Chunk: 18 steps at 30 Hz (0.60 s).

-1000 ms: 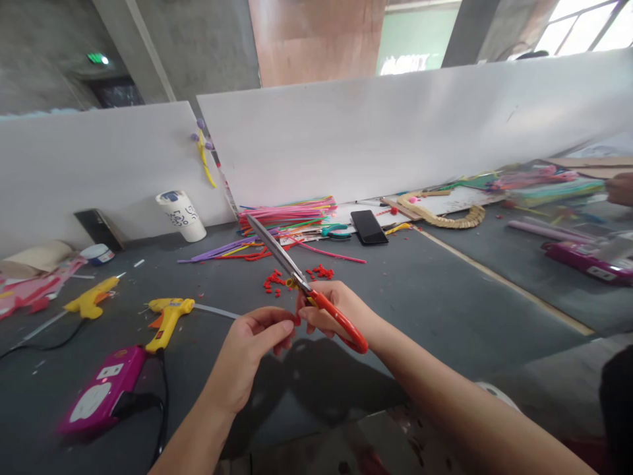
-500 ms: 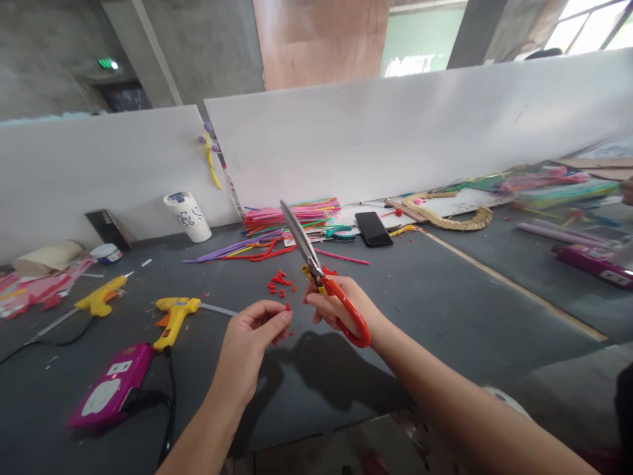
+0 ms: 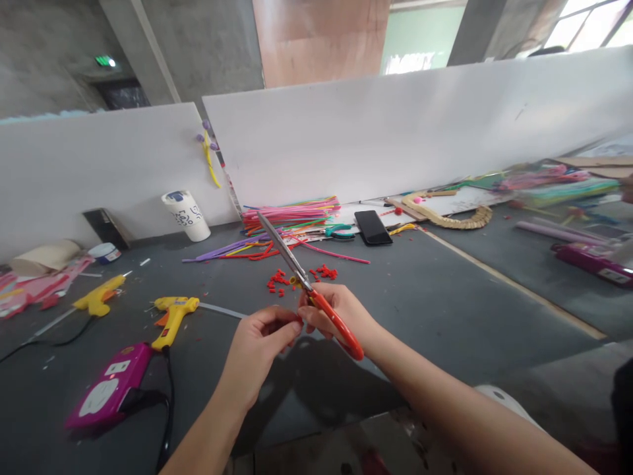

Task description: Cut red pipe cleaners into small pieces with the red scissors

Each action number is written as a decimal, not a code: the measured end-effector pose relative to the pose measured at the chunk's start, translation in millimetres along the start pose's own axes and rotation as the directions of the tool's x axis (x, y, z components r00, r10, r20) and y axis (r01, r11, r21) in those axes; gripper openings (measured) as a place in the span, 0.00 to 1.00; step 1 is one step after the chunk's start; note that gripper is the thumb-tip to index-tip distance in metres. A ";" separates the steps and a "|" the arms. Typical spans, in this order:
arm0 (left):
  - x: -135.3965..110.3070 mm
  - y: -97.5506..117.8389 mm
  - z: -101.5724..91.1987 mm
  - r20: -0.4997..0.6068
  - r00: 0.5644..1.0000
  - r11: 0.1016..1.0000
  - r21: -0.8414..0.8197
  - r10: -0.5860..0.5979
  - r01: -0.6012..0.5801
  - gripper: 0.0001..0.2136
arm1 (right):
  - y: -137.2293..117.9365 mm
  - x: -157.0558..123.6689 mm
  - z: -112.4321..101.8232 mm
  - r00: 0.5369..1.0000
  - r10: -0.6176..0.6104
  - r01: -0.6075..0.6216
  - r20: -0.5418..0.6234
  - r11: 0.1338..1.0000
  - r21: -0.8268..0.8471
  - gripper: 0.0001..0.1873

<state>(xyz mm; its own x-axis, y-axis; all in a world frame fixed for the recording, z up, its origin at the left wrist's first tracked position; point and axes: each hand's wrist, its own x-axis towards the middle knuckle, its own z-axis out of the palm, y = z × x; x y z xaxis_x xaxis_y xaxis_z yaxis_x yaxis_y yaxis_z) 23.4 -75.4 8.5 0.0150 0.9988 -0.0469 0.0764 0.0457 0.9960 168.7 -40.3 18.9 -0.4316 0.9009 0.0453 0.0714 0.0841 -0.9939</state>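
Note:
My right hand [image 3: 332,307] is closed around a pair of scissors [image 3: 329,313] with red handles. Their long metal blades look shut and point up and to the left. A small yellow bit shows near the pivot. Close beside it, my left hand [image 3: 262,346] pinches a small red piece [image 3: 299,319], mostly hidden by the fingertips. The fingertips of both hands meet or nearly meet there. Just beyond them on the dark table lie two loose clusters of short red pieces, one on the left [image 3: 277,280] and one on the right [image 3: 326,272].
Left of my hands are two yellow glue guns, the nearer one [image 3: 173,320] beside a magenta power strip [image 3: 111,389]. Behind lie colourful pipe cleaners [image 3: 291,214], teal-handled pliers [image 3: 340,232] and a black phone [image 3: 373,228]. A white cup [image 3: 186,214] stands near the white partition [image 3: 395,132].
My left hand has moved right, up to the right hand, with the red piece. The scissors have shifted slightly down and left, tilting further left.

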 end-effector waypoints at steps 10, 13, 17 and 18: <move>-0.5 3.4 2.6 -0.014 0.999 0.999 0.017 -0.030 0.030 0.03 | 4.7 2.2 -3.8 0.997 -0.068 0.075 0.046 0.981 -0.177 0.02; 0.5 3.9 0.9 -0.081 0.996 0.998 -0.038 0.039 -0.042 0.02 | 5.5 0.8 -5.7 0.995 -0.098 0.095 0.000 0.966 -0.240 0.07; 0.3 10.1 -6.7 -0.230 0.965 0.975 -0.152 0.124 -0.162 0.02 | 4.9 -5.6 -8.7 0.977 -0.207 0.154 -0.051 0.852 -0.500 0.16; 0.0 11.8 -9.0 -0.242 0.960 0.967 -0.177 0.139 -0.185 0.03 | 5.4 -7.6 -8.8 0.971 -0.235 0.172 -0.037 0.799 -0.576 0.17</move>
<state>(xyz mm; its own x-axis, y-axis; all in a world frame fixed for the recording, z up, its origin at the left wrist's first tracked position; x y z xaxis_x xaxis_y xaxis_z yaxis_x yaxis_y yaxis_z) 15.3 -74.7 20.9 -0.2158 0.9700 0.1121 -0.1050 -0.1372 0.9850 180.2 -43.0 14.1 -0.4030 0.8709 0.2812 0.5008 0.4670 -0.7288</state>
